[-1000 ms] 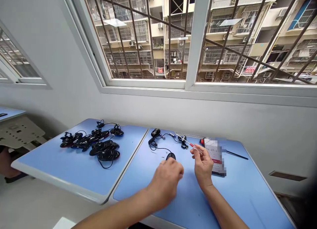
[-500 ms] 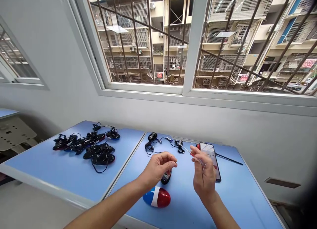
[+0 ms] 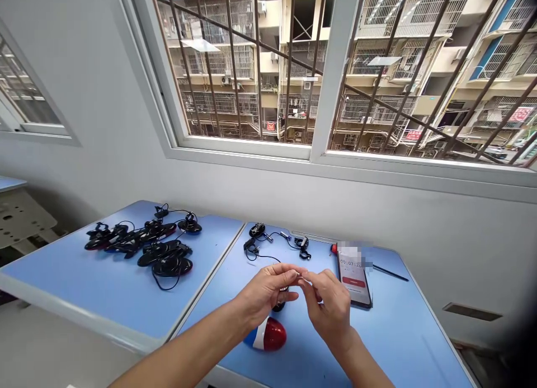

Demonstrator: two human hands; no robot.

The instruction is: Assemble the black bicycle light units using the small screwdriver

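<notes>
- Leftward came the right hand (image 3: 331,305), meeting the left hand (image 3: 267,293).
- Both pinched a tiny piece (image 3: 298,275) between fingertips.
- Red-white-blue shell (image 3: 269,334) lay at their seven o'clock.

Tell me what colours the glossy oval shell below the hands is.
The shell is blue, white and red, clearest in the head view.

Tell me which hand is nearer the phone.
Right. The right hand is close by the left side of the phone; the left hand is farther left, beyond the right hand.
</notes>
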